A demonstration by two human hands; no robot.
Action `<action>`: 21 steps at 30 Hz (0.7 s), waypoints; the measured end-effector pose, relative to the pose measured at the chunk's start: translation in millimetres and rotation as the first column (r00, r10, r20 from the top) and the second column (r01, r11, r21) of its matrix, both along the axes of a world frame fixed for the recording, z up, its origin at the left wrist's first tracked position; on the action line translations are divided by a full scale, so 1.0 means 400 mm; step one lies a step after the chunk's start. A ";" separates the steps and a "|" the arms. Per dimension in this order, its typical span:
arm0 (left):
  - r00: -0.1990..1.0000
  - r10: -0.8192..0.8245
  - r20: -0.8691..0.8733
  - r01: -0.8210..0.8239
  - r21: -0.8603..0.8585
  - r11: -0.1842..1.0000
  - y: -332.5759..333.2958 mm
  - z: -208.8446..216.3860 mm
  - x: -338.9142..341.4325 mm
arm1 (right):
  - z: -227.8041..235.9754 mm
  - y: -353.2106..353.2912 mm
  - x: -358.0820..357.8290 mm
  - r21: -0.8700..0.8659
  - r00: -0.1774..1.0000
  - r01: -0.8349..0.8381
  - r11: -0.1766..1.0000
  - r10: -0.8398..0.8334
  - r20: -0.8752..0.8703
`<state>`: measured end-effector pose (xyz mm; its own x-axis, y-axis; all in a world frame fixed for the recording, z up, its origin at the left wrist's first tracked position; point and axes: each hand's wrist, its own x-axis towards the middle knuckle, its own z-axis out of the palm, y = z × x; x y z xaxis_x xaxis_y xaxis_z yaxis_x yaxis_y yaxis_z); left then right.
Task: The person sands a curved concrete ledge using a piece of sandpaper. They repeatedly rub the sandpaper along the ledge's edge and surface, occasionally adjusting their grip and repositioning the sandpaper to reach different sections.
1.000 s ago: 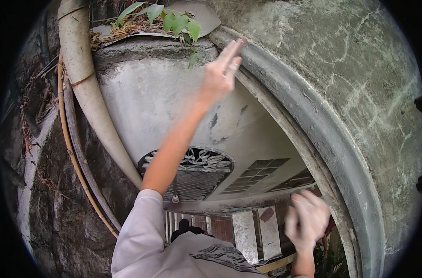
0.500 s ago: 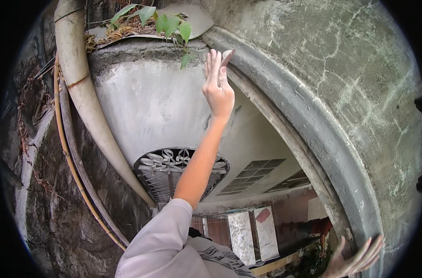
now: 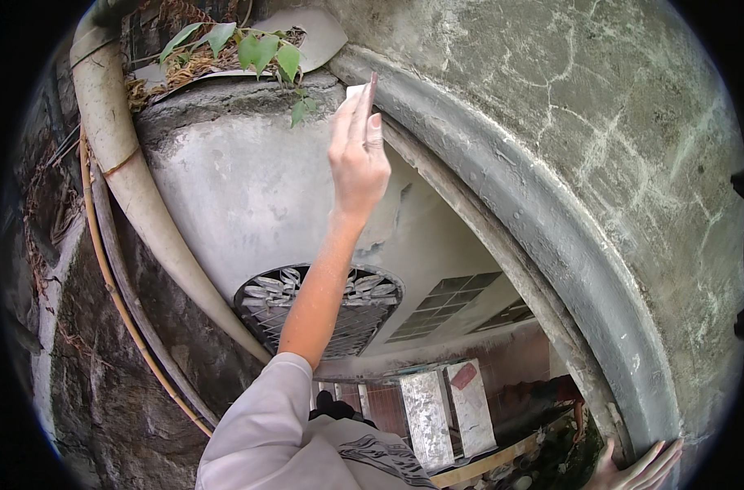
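Observation:
My left hand [image 3: 360,167] is raised at the end of a long outstretched arm. Its fingers press together on a small folded piece of sandpaper [image 3: 374,80], reddish on one face and pale on the other. The sandpaper meets the upper end of the curved grey moulding [image 3: 502,184], which runs along the cracked wall. At the lower right, my right hand [image 3: 636,472] lies on the same moulding with its fingers stretched out, holding nothing; its wrist is cut off by the lower edge.
Leafy plant [image 3: 257,53] and dry debris sit on the ledge by my left hand. At left run a thick pale pipe [image 3: 135,175] and a bamboo pole [image 3: 106,269]. Far below are white-splashed planks [image 3: 427,416], a window grille [image 3: 339,318] and another person's arm [image 3: 578,420].
The view has shifted a little, and my left hand with the sandpaper appears farther left. My right hand has settled flatter against the moulding.

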<state>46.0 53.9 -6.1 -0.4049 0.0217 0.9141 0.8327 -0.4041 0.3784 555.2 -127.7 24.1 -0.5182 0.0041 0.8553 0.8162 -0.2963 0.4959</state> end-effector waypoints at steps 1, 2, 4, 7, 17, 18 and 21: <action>0.999 -0.025 -0.038 0.023 -0.034 0.999 0.007 0.010 0.006 | 0.000 0.000 -0.001 0.001 1.000 -0.002 1.000 0.002 -0.007; 0.995 -0.046 -0.085 0.041 -0.059 0.997 0.012 0.020 0.018 | -0.002 0.000 -0.003 -0.005 1.000 0.000 1.000 0.000 -0.020; 0.968 -0.237 0.082 0.248 -0.174 0.953 0.019 0.035 0.058 | -0.003 0.000 -0.008 -0.016 0.999 -0.001 1.000 0.001 -0.043; 0.931 -0.334 0.144 0.347 -0.075 0.935 0.004 0.031 0.134 | -0.005 -0.003 -0.012 0.007 0.999 0.015 1.000 -0.015 -0.029; 0.874 -0.333 0.354 0.323 0.089 0.942 0.026 -0.025 0.121 | -0.007 -0.013 0.028 -0.025 0.990 0.121 0.992 -0.118 0.082; 0.850 -0.304 0.430 0.286 0.108 0.952 0.026 -0.017 0.111 | -0.008 -0.010 0.032 -0.015 0.990 0.114 0.993 -0.112 0.091; 0.844 -0.331 0.422 0.322 0.095 0.942 0.026 0.023 0.095 | -0.009 -0.008 0.038 0.007 0.989 0.113 0.994 -0.113 0.092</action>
